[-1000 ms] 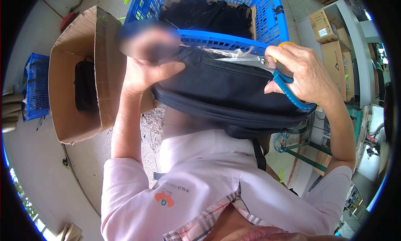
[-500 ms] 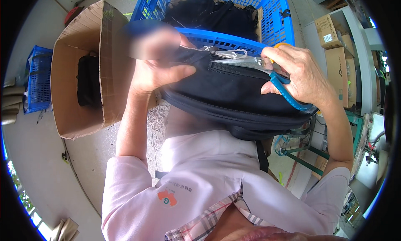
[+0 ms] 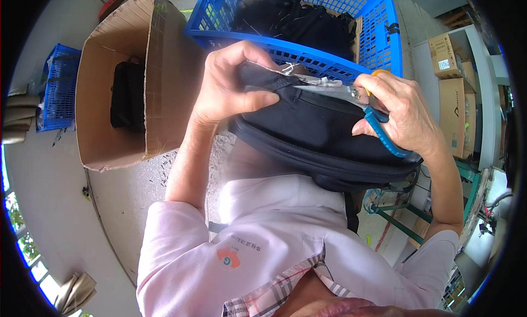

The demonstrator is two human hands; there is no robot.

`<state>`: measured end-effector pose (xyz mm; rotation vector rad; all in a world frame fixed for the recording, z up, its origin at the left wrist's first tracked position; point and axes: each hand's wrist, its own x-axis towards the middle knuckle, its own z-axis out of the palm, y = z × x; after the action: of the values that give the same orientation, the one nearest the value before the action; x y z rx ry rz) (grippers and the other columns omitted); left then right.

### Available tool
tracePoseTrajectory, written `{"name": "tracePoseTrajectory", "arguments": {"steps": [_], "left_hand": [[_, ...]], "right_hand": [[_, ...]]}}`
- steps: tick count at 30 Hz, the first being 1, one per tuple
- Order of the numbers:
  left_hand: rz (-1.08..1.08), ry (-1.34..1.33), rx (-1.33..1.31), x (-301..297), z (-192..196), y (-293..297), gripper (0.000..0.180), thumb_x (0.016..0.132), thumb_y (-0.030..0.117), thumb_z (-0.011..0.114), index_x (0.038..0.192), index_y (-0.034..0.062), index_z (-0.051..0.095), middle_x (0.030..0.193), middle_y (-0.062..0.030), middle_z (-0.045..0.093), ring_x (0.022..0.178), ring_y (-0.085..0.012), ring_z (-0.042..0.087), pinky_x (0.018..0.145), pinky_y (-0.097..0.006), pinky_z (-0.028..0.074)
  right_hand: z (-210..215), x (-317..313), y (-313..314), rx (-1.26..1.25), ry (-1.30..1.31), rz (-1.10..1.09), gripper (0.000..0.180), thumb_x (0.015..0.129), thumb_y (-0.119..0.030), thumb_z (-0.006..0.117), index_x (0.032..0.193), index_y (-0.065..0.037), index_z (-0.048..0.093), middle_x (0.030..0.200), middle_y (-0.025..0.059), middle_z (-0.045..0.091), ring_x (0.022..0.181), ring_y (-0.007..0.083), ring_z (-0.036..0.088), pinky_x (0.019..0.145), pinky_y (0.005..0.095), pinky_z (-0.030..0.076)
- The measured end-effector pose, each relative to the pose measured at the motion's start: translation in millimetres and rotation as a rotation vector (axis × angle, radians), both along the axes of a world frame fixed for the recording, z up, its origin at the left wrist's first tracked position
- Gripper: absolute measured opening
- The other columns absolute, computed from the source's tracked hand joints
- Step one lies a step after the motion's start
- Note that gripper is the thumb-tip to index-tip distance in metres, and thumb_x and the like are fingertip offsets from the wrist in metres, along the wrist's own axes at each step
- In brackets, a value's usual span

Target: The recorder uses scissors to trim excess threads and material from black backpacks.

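Note:
A black bag (image 3: 324,127) with a zipper along its upper side lies across my lap. My left hand (image 3: 233,86) grips the bag's upper left edge, thumb on the near face and fingers behind it. In my right hand (image 3: 398,108) is a pair of scissors (image 3: 379,127) with blue and orange handles. Its blades point left along the zipper, and their tips lie near my left thumb. Whether the blades are fully closed is hard to tell. Pale loose threads or strips (image 3: 321,81) show along the bag's far edge, just beyond the blades.
Beyond the bag stands a blue plastic crate (image 3: 299,52) holding black items. An open cardboard box (image 3: 112,158) with a black bag inside is at the left, with a smaller blue crate (image 3: 60,92) past it. Cartons (image 3: 453,108) sit on shelving at right.
The surroundings have shifted slightly rightward in view. My left hand, blurred before, now shows clearly on the bag's edge. The scissors remain in my right hand, along the zipper.

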<state>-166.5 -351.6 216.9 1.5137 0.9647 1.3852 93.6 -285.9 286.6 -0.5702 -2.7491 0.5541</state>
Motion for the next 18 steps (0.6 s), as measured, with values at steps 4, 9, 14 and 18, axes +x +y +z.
{"name": "tracePoseTrajectory", "arguments": {"steps": [4, 9, 14, 18], "left_hand": [[-0.002, -0.017, -0.028, -1, -1, -2, 0.033, 0.055, 0.008, 0.077, 0.081, 0.0033, 0.058, 0.082, -0.0043, 0.062, 0.078, -0.0115, 0.057, 0.073, -0.023, 0.044], [-0.011, 0.009, -0.026, -2, -4, -1, 0.034, 0.055, 0.007, 0.077, 0.082, 0.0035, 0.058, 0.082, -0.0038, 0.062, 0.077, -0.0110, 0.056, 0.072, -0.023, 0.044], [0.013, 0.041, -0.048, -1, -2, -1, 0.033, 0.056, 0.007, 0.077, 0.083, 0.0036, 0.058, 0.080, -0.0021, 0.061, 0.075, -0.0094, 0.055, 0.070, -0.022, 0.044], [0.025, 0.093, -0.048, 0, 3, -2, 0.033, 0.056, 0.007, 0.077, 0.083, 0.0036, 0.058, 0.079, -0.0016, 0.060, 0.075, -0.0090, 0.055, 0.069, -0.021, 0.044]], "right_hand": [[-3, -4, 2, 0.028, 0.017, 0.019, 0.048, 0.061, -0.038, 0.074, 0.086, -0.003, 0.052, 0.067, 0.0052, 0.055, 0.057, 0.0217, 0.055, 0.050, 0.0317, 0.045], [-5, 0, 1, -0.004, -0.001, 0.031, 0.049, 0.062, -0.039, 0.072, 0.087, -0.004, 0.051, 0.069, 0.0050, 0.056, 0.059, 0.0225, 0.056, 0.053, 0.0322, 0.045], [1, -7, 2, -0.033, -0.030, 0.013, 0.048, 0.061, -0.038, 0.073, 0.087, -0.004, 0.051, 0.070, 0.0062, 0.056, 0.060, 0.0236, 0.056, 0.053, 0.0326, 0.045], [6, -14, 0, -0.009, -0.058, -0.006, 0.047, 0.062, -0.037, 0.074, 0.086, -0.004, 0.051, 0.070, 0.0068, 0.056, 0.059, 0.0239, 0.056, 0.052, 0.0332, 0.044]]}}
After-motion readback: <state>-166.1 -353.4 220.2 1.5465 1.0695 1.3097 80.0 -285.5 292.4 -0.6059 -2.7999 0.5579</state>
